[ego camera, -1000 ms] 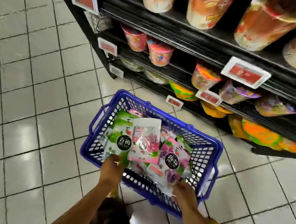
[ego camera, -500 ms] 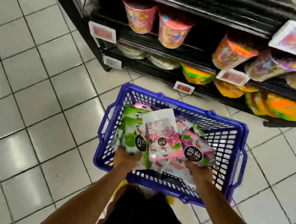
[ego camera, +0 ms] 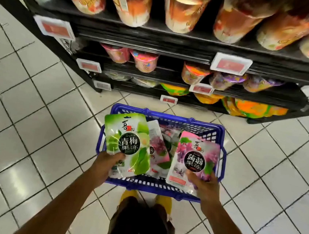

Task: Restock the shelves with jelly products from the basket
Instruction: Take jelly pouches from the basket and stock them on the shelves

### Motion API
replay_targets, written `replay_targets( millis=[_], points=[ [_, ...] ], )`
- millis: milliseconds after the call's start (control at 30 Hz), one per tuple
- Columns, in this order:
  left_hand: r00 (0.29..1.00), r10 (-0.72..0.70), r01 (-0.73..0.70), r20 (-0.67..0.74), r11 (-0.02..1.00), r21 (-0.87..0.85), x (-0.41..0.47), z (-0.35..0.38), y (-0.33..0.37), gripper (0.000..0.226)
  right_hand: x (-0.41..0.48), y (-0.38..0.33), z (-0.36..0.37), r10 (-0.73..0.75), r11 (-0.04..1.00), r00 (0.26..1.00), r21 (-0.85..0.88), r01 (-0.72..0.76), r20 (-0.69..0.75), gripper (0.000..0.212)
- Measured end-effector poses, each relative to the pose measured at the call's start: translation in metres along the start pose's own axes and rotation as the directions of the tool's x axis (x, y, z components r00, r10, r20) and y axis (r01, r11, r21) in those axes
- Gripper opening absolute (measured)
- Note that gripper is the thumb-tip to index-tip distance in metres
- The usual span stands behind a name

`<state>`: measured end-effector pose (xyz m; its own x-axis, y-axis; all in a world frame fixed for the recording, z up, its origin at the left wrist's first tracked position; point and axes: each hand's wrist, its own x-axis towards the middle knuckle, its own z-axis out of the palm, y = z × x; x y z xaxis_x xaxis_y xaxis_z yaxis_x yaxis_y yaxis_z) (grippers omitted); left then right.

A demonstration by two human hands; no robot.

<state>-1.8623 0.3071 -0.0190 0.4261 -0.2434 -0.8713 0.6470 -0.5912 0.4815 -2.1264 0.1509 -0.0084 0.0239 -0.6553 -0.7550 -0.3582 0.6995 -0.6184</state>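
A blue plastic basket [ego camera: 201, 130] stands on the tiled floor in front of the shelves. My left hand [ego camera: 106, 164] grips a green jelly pouch [ego camera: 128, 139] by its lower edge, lifted above the basket's left side. My right hand [ego camera: 202, 184] grips a purple grape jelly pouch [ego camera: 195, 159] by its bottom corner, raised over the basket's right side. More pink and white pouches [ego camera: 159, 146] lie inside the basket between the two held ones.
Black shelves [ego camera: 158, 39] rise just beyond the basket, holding jelly cups [ego camera: 144, 61] and orange bags [ego camera: 255, 108] on lower tiers and large tubs [ego camera: 182, 11] on top. Red price tags [ego camera: 230, 64] stick out from the shelf edges. My legs and yellow shoes [ego camera: 164, 200] are below the basket.
Both hands have lifted out of the basket, each with one pouch, the green on the left and the purple on the right. The view has tilted up toward the shelves.
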Motion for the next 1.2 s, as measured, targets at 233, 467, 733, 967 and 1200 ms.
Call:
replay_targets(
  millis=[233,467,733,967,1200],
  points=[
    [0.931,0.269,-0.247,0.247,0.962,-0.116,-0.146,-0.004,0.127,0.026,-0.111,-0.121,-0.021,-0.215,0.951,0.974,0.245,0.190,0.076,0.036],
    [0.747,0.553,-0.534,0.368,0.830,-0.164,-0.320,-0.012,0.265,0.037,-0.253,-0.276,-0.058,-0.495,0.814,0.865,0.391,0.430,0.080,0.029],
    [0.602,0.716,-0.729,0.353,0.673,-0.123,-0.459,-0.010,0.370,0.034,-0.379,-0.414,-0.090,-0.703,0.658,0.711,0.376,0.653,-0.004,0.049],
    [0.426,0.821,-0.831,0.380,0.521,-0.195,-0.541,0.012,0.427,0.050,-0.446,-0.482,-0.129,-0.777,0.511,0.616,0.437,0.740,-0.134,0.062],
    [0.273,0.884,-0.889,0.380,0.382,-0.251,-0.595,0.059,0.463,0.050,-0.474,-0.526,-0.193,-0.835,0.422,0.524,0.420,0.804,-0.164,0.071]
  ],
)
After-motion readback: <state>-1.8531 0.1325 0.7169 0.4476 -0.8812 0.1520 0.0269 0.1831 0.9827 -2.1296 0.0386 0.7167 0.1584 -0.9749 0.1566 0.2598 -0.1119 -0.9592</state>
